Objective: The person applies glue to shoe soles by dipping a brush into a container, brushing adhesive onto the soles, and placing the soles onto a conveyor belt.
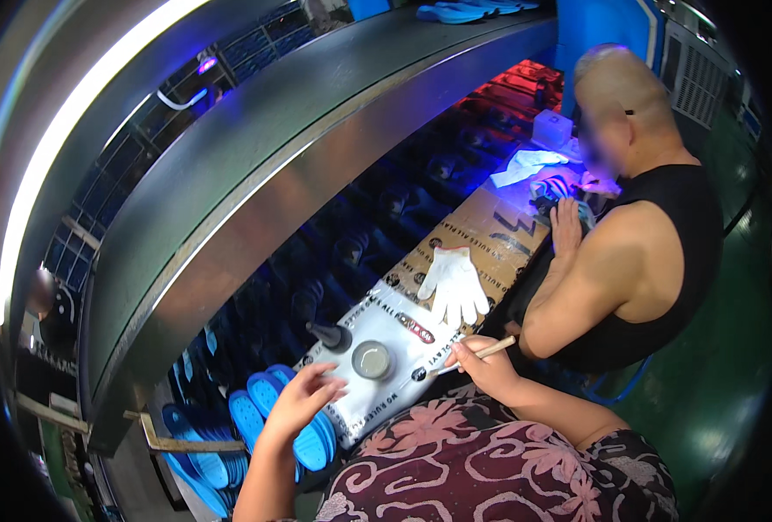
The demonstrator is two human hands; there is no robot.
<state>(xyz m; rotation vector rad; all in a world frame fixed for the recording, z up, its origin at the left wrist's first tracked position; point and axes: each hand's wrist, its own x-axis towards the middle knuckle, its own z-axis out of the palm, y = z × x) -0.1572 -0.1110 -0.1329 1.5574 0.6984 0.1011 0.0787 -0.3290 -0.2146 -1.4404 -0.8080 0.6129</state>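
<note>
My right hand (487, 367) grips a thin brush (497, 347) with a pale wooden handle; its tip points left, over a white plastic-covered work surface (377, 304). My left hand (306, 398) hovers with fingers apart and nothing in them, near the surface's left edge. Between the hands stands a small round grey cup (372, 359) with some liquid in it. Just behind the cup is a dark bottle with a pointed nozzle (329, 336). A white knitted glove (453, 285) lies flat beyond them.
Stacked blue shoe soles (248, 419) stand beside my left forearm. A long metal-edged shelf (255, 196) arches overhead, with more blue soles (464, 12) on top. At right, a co-worker in a black top (664, 235) handles a shoe-like item under violet light.
</note>
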